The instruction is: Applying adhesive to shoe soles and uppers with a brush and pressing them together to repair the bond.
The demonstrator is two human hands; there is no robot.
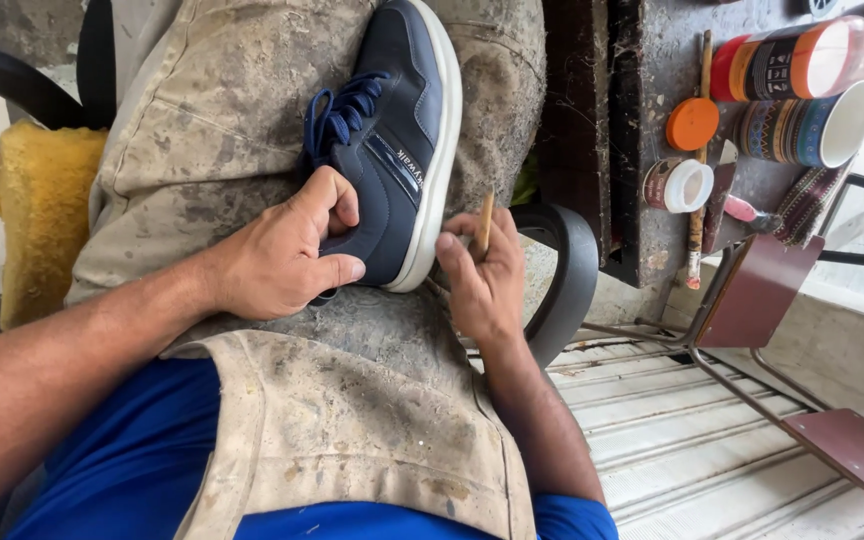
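Gripping the heel end of a navy blue lace-up sneaker with a white rubber sole (392,140), left hand (277,255) curled tight, thumb pressed on the side panel, fingers tucked into the collar. Resting across the lap on a stained beige canvas apron (252,120), toe pointing away from the body. Right hand (482,280) just beside the sole's heel edge, fingers narrowed around a thin wooden stick (486,218) held upright. Further right, on a grimy dark workbench (652,60): an orange round lid (692,124), a small white-rimmed tin (679,185), 2 patterned cans (802,95) lying sideways.
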